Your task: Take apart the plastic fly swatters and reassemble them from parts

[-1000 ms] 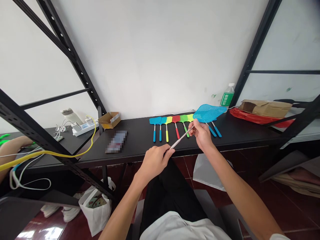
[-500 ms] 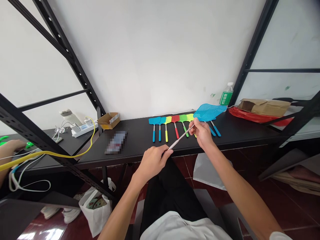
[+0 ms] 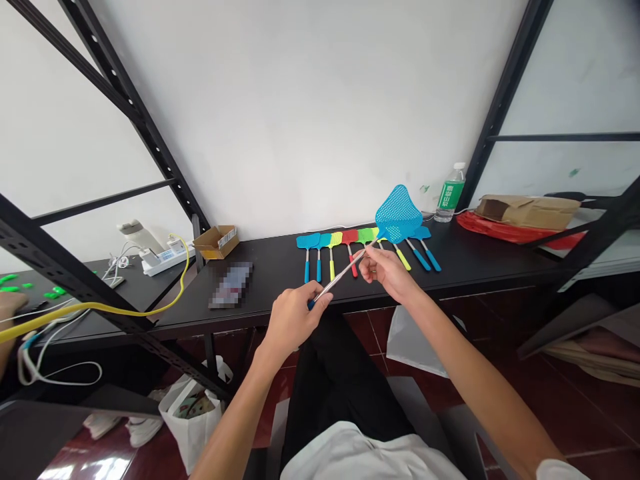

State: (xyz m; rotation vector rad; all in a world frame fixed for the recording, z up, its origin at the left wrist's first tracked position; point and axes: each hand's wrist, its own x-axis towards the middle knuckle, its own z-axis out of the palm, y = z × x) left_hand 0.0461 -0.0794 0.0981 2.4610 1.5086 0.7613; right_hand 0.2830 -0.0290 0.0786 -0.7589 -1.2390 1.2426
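Observation:
A blue fly swatter (image 3: 399,215) with a metal shaft is held up over the black table, its perforated head tilted toward me. My left hand (image 3: 295,315) is closed round the blue handle end, most of which it hides. Higher along the shaft, below the head, my right hand (image 3: 386,270) pinches the metal between thumb and fingers. Behind my hands several more swatters lie in a row, heads toward the wall: blue ones at left, then a yellow one (image 3: 332,257), a red one (image 3: 351,248), green and yellow ones, and a blue one (image 3: 425,243) at right.
A small cardboard box (image 3: 217,242) and a pixelated phone-like object (image 3: 231,285) sit at left on the table (image 3: 270,267). A bottle (image 3: 451,193) stands back right. Shelf posts (image 3: 145,127) flank me. A yellow cable (image 3: 115,308) crosses left, near another person's hand (image 3: 11,305).
The swatter's head has turned from nearly edge-on to facing me and shifted slightly left. Both my hands have moved a little left, still on the shaft and handle.

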